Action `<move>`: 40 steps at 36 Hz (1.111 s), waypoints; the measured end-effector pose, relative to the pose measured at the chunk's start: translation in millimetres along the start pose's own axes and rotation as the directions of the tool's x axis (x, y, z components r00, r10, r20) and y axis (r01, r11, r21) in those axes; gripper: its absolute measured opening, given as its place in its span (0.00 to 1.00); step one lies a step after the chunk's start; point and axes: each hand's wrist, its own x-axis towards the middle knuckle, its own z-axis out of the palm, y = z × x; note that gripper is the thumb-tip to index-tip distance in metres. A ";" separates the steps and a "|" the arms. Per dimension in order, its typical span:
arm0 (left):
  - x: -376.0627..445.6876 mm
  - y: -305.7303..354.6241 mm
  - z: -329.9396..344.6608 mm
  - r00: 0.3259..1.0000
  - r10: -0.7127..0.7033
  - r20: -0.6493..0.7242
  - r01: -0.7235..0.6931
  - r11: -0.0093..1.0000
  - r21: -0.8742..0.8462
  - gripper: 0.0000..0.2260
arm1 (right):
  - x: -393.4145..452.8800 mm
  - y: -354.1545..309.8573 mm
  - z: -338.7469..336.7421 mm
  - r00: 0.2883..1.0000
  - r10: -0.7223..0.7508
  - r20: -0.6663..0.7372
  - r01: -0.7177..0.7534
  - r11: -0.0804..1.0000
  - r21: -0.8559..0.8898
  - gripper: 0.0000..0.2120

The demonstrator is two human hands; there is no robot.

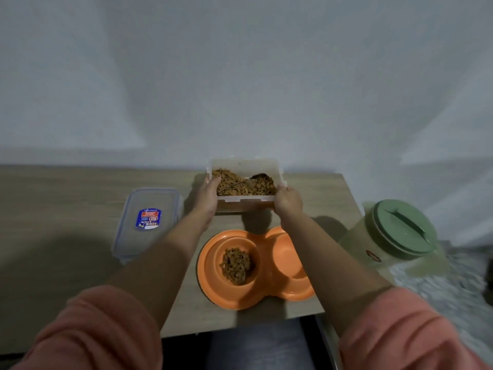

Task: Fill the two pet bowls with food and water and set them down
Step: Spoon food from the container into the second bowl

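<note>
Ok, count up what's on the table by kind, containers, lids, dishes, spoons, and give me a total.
Containers: 2, the food container and the jug
Loose lids: 1, the clear lid
Pet dishes: 1, the orange double bowl
Spoons: 1, the spoon
Total: 5

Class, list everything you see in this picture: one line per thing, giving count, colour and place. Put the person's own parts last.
Table: one, light wood, under everything.
Food container: one, clear plastic, table's far edge, held at both ends.
Kibble: brown, in the container and in the dish's left bowl.
Spoon: one, metal, lying in the container's kibble.
Lid: one, clear with blue label, flat on the table, left.
Double pet dish: one, orange, near edge; right bowl empty.
Jug: one, pale with green lid, right.
Wall: white, behind.
Left hand: on the container's left end.
Right hand: on its right end.
Sleeves: two, pink, bottom corners.
</note>
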 end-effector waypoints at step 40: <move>14.8 36.6 4.1 0.982 0.117 -0.148 -0.077 0.965 0.252 0.35 | -9.4 -15.1 -40.2 0.980 -0.078 -0.181 0.113 0.975 0.192 0.27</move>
